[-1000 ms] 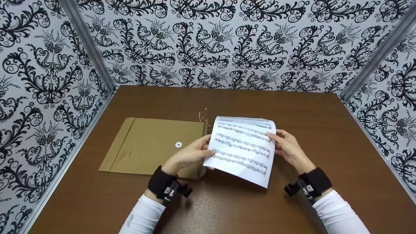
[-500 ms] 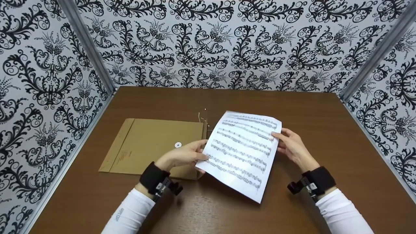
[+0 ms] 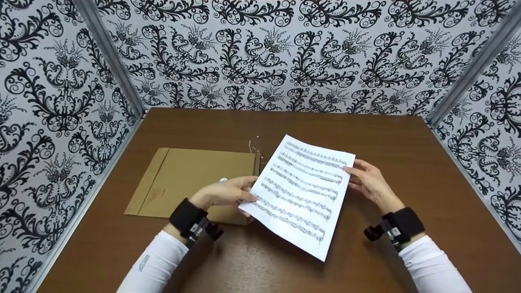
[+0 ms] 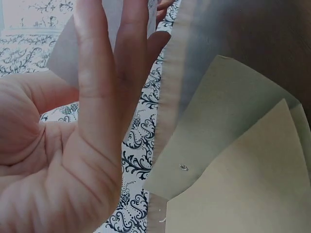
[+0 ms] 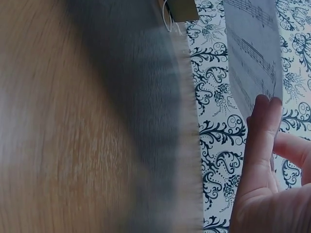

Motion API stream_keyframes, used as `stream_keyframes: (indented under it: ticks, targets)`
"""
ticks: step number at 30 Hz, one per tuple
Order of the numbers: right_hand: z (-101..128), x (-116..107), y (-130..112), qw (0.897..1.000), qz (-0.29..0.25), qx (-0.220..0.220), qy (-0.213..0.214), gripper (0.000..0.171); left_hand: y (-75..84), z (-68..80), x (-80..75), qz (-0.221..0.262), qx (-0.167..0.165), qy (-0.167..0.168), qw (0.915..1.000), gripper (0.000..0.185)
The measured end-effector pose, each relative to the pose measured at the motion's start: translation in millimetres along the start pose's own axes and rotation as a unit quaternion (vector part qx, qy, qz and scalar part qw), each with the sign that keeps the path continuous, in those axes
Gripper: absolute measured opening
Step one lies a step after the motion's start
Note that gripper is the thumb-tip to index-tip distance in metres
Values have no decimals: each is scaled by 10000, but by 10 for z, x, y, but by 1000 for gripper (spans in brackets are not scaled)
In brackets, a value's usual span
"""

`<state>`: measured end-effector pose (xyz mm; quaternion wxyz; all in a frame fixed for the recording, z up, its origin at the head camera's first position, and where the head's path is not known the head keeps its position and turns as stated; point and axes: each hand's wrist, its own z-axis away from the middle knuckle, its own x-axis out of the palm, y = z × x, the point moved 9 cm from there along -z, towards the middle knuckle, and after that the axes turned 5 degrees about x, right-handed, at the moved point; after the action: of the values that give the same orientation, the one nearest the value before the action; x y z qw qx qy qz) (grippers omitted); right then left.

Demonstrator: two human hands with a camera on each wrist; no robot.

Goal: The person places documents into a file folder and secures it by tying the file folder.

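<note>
White sheet music [image 3: 303, 195], printed with rows of staves, is held up between both hands in the head view. My left hand [image 3: 228, 191] pinches its lower left edge, thumb on the printed face and fingers behind. On the opposite side my right hand [image 3: 368, 181] pinches the upper right edge the same way. The page slants, its near right corner pointing toward me. In the right wrist view, printed staves show on the sheet music [image 5: 252, 48] above the fingers. A brown cardboard envelope [image 3: 195, 179] lies flat to the left, partly behind my left hand.
A white button [image 3: 223, 179] on the envelope peeks out above my left wrist. Thin string [image 3: 250, 145] sticks out at the envelope's right end, where its flap [image 4: 209, 111] stands open in the left wrist view. Patterned walls [image 3: 264, 53] enclose the brown table [image 3: 407, 162].
The page, curled over at its top before, now lies flatter and fully faces up. Its near corner has swung down toward me. My left hand has moved left and the right hand slightly right.
</note>
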<state>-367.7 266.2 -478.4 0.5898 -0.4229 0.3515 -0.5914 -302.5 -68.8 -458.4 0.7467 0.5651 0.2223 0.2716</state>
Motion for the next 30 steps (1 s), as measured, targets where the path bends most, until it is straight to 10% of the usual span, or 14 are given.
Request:
stream_keyframes:
  ticks: [14,30]
  targets:
    - [7,-39,-9,9989,-294,-345,-98,23,20,-26,-18,141,189,-94,9997,63]
    - [71,-169,41,9921,-1083,-459,444,20,-30,46,-68,1099,569,950,9877,51]
